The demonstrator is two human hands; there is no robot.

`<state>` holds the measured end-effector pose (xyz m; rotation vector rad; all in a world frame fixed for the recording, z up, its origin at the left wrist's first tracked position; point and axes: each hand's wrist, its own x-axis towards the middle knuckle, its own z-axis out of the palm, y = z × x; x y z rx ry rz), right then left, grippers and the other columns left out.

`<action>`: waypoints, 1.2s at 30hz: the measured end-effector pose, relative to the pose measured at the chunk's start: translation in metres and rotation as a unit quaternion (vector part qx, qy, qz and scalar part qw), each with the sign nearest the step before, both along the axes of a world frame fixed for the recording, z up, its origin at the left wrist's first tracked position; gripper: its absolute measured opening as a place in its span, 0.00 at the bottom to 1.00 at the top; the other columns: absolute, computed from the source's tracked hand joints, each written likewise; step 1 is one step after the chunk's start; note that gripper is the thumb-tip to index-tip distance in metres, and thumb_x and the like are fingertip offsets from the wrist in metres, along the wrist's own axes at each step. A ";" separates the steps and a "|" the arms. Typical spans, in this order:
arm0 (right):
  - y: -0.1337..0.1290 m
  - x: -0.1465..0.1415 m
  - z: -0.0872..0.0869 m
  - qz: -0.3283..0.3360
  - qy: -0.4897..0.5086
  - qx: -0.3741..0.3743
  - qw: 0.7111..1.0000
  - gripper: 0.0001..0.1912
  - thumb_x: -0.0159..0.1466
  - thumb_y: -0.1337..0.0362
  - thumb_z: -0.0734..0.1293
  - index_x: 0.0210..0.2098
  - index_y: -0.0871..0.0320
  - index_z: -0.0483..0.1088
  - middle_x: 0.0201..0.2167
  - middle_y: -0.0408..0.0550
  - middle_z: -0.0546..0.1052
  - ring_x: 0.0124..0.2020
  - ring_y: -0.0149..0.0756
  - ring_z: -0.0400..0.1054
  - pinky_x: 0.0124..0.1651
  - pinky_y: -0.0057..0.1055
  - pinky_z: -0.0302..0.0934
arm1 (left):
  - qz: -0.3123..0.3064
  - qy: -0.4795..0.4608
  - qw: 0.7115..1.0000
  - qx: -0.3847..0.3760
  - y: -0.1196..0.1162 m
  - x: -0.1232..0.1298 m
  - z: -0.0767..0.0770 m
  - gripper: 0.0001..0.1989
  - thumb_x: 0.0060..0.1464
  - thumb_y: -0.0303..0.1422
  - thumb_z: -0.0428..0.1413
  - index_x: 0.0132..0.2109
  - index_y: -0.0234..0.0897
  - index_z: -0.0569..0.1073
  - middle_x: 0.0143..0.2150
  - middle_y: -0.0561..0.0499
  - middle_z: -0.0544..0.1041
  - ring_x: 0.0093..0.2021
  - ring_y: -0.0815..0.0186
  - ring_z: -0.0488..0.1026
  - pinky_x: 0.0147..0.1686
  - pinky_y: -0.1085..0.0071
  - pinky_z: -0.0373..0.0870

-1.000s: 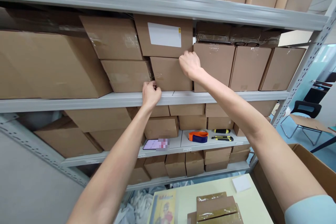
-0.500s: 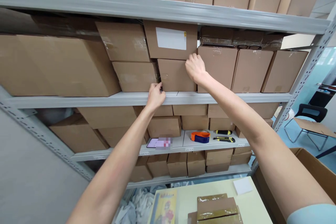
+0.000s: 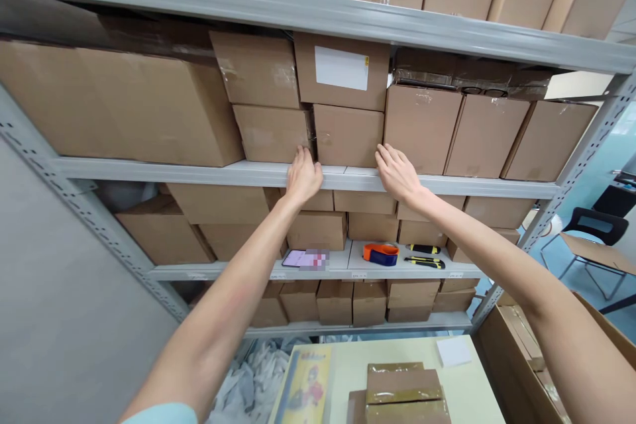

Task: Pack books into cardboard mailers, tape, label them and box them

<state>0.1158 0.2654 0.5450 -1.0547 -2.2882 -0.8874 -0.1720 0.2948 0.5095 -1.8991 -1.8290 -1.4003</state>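
A brown cardboard box [image 3: 349, 134] stands on the upper shelf, below another box [image 3: 304, 73] bearing a large white label [image 3: 341, 68]. My left hand [image 3: 304, 175] is at the dark gap on its left, fingertips on the lower right corner of the neighbouring box [image 3: 272, 134] and thumb apart near the shelf edge. On the other side, my right hand [image 3: 399, 174] has its fingers stretched out, touching around the lower right corner of the box under the labelled one. Neither hand grips anything. A taller box [image 3: 422, 129] stands just right of that hand.
On the shelf below lie a phone [image 3: 298, 258], an orange and blue tape-like roll [image 3: 381, 254] and yellow-black box cutters [image 3: 424, 262]. A pale table [image 3: 470, 384] holds a yellow booklet [image 3: 309, 384] and taped boxes [image 3: 405, 387]. An open carton [image 3: 507, 358] stands at right.
My right hand has come down from the labelled box's lower right corner to the bottom of the box beneath, its fingers now extended. The left hand's fingers have straightened against the neighbouring box. The view has shifted.
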 end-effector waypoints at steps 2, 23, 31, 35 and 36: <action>0.002 -0.001 -0.004 -0.001 -0.006 -0.007 1.000 0.30 0.72 0.76 0.55 0.71 0.74 0.64 0.75 0.70 0.63 0.77 0.55 0.57 0.75 0.52 0.56 | 0.001 0.019 1.000 -0.003 0.000 0.006 0.000 0.34 0.66 0.34 0.47 0.74 0.21 0.61 0.80 0.26 0.55 0.80 0.44 0.54 0.77 0.45 0.51; -0.110 0.061 -0.169 0.003 0.228 -0.187 0.956 0.29 0.78 0.56 0.53 0.74 0.56 0.65 0.76 0.54 0.65 0.77 0.48 0.59 0.77 0.50 0.59 | -0.148 -0.055 0.983 -0.096 -0.165 0.107 -0.176 0.34 0.69 0.49 0.41 0.77 0.51 0.61 0.79 0.50 0.62 0.81 0.57 0.53 0.81 0.52 0.51; -0.252 0.146 -0.478 -0.270 0.400 -0.435 0.760 0.46 0.66 0.35 0.59 0.70 0.62 0.68 0.72 0.68 0.68 0.76 0.64 0.60 0.77 0.56 0.59 | -0.063 -0.168 0.849 -0.497 -0.307 0.142 -0.461 0.44 0.57 0.57 0.44 0.73 0.40 0.63 0.75 0.36 0.69 0.78 0.46 0.59 0.78 0.51 0.58; -0.294 0.161 -0.528 -0.296 0.397 -0.496 0.713 0.49 0.69 0.39 0.55 0.72 0.75 0.60 0.74 0.78 0.63 0.77 0.64 0.56 0.79 0.51 0.55 | -0.079 -0.199 0.828 -0.518 -0.321 0.172 -0.478 0.43 0.57 0.59 0.45 0.71 0.38 0.65 0.74 0.32 0.68 0.78 0.45 0.59 0.77 0.53 0.58; -0.299 0.160 -0.531 -0.293 0.399 -0.511 0.703 0.47 0.71 0.40 0.53 0.73 0.73 0.58 0.74 0.76 0.64 0.77 0.61 0.57 0.78 0.49 0.55 | -0.072 -0.206 0.827 -0.518 -0.318 0.178 -0.479 0.42 0.57 0.59 0.46 0.70 0.37 0.66 0.74 0.31 0.68 0.78 0.44 0.59 0.76 0.53 0.58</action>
